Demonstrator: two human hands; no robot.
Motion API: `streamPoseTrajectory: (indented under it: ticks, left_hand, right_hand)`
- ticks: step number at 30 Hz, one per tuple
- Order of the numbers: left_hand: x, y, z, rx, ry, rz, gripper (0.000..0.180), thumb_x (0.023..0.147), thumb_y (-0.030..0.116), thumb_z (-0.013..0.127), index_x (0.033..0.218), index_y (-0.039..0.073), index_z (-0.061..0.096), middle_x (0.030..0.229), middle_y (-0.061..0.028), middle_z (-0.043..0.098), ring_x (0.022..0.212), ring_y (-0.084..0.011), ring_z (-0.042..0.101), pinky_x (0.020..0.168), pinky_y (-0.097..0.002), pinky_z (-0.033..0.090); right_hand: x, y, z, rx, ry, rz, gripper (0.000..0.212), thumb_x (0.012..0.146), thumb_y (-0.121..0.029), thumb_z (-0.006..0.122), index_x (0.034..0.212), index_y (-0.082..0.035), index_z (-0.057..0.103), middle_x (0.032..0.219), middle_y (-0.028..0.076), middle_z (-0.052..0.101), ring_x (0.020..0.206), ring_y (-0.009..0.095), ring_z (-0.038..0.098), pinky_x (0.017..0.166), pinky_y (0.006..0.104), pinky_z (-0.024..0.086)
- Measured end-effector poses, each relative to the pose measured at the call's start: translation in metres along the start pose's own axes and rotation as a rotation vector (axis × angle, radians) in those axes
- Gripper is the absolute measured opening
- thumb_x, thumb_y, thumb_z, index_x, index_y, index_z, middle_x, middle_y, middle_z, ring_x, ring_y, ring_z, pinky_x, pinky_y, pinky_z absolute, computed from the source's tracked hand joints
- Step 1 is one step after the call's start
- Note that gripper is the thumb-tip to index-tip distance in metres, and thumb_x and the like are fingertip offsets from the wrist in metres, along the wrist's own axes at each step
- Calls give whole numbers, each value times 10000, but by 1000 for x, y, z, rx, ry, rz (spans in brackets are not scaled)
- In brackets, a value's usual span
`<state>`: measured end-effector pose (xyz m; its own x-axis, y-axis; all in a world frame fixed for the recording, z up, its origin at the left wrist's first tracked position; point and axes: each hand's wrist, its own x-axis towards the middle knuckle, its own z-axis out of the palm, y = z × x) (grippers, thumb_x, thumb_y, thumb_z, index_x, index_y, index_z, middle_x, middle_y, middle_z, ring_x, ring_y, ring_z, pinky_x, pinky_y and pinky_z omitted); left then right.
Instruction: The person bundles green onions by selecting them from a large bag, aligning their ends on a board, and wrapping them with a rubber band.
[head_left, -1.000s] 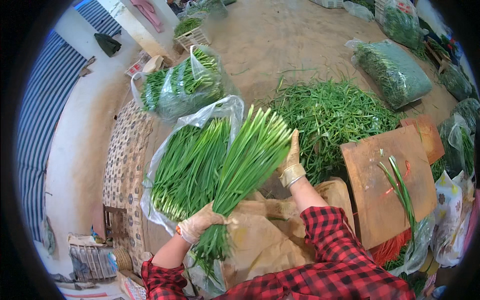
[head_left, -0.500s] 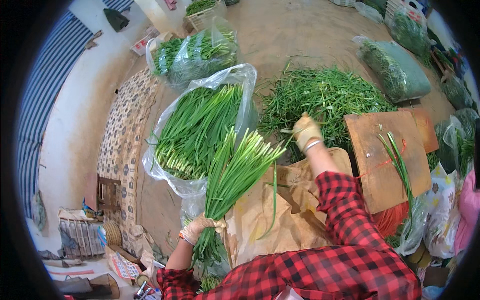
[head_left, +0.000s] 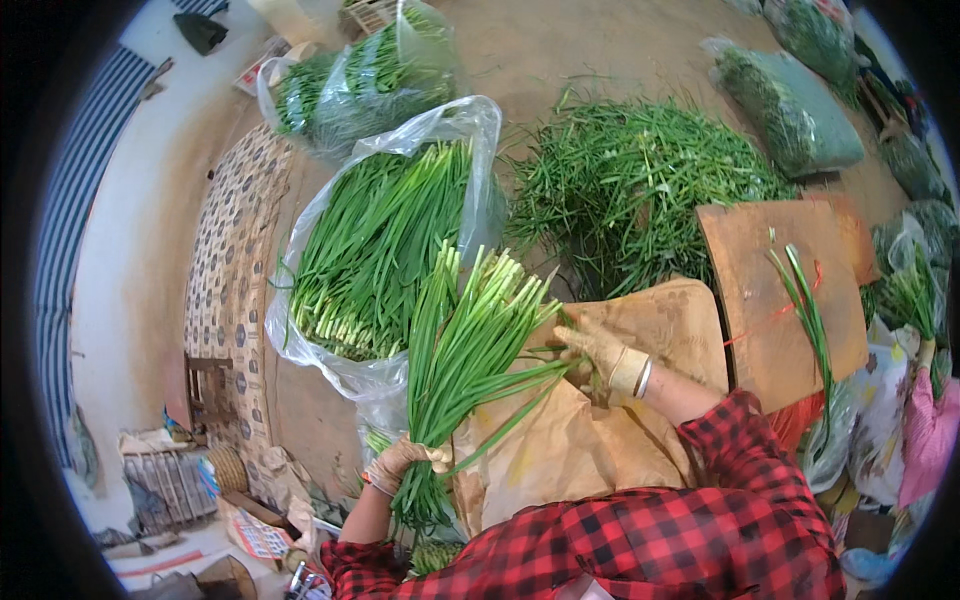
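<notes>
A thick bunch of garlic chives (head_left: 460,350), pale stem ends up, is gripped near its leafy lower end by my gloved left hand (head_left: 402,462). My gloved right hand (head_left: 603,355) is at the bunch's right side, its fingers stretched toward the stems and apart. A few loose blades bend out from the bunch to just below those fingers; whether they touch is unclear. Behind the bunch, a clear plastic bag (head_left: 484,125) stands open, packed with neatly laid chives (head_left: 385,240). Brown paper (head_left: 540,440) spreads under my arms.
A heap of loose green trimmings (head_left: 650,180) lies ahead on the floor. Several chive blades rest on a wooden board (head_left: 740,290) with red string at right. Filled bags (head_left: 785,110) line the far right; another full bag (head_left: 370,90) stands at far left. A patterned sheet (head_left: 235,230) runs along the wall.
My right hand has come back from the trimmings heap toward the bunch, opening from a closed shape. My left hand keeps its grip. The view has shifted slightly.
</notes>
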<state>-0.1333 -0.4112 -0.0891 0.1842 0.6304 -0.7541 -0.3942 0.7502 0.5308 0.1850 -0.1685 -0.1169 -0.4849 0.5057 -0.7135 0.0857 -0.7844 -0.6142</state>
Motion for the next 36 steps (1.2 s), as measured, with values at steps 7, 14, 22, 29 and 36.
streamPoseTrajectory:
  ticks: [7,14,22,29,36]
  left_hand:
    - [-5,-6,-13,95,45,0,432,680,5,764,1078,36,597,930,-14,638,790,-133,610,695,-286,515]
    - [0,1,11,204,91,106,397,691,6,753,1060,22,607,933,-38,654,774,-136,618,697,-288,525]
    - [3,-8,-1,144,78,68,328,700,27,738,1009,9,630,904,-47,658,787,-141,620,680,-298,519]
    - [17,-48,-41,-204,-178,-39,256,746,94,670,956,-42,618,798,-102,646,665,-204,610,627,-319,504]
    - [14,-45,-7,-378,-158,-25,291,716,176,667,904,-19,560,715,-92,551,613,-221,513,631,-340,430]
  right_hand:
    - [-27,-82,-4,14,-2,-397,159,894,-213,586,937,-65,626,564,-31,499,409,31,383,363,165,295]
    - [31,-43,40,-889,26,-559,390,782,-325,644,997,-2,604,815,198,650,768,339,640,688,406,499]
    - [39,-58,50,-1466,173,-684,268,777,-161,513,985,4,548,793,215,645,693,365,640,642,452,525]
    - [40,-201,-43,-1777,982,-1116,266,795,-66,519,1058,-35,517,833,177,633,821,307,643,703,430,519]
    - [-8,-98,-80,-892,-74,206,523,831,-430,635,1132,-3,609,1086,162,619,1012,237,573,846,367,478]
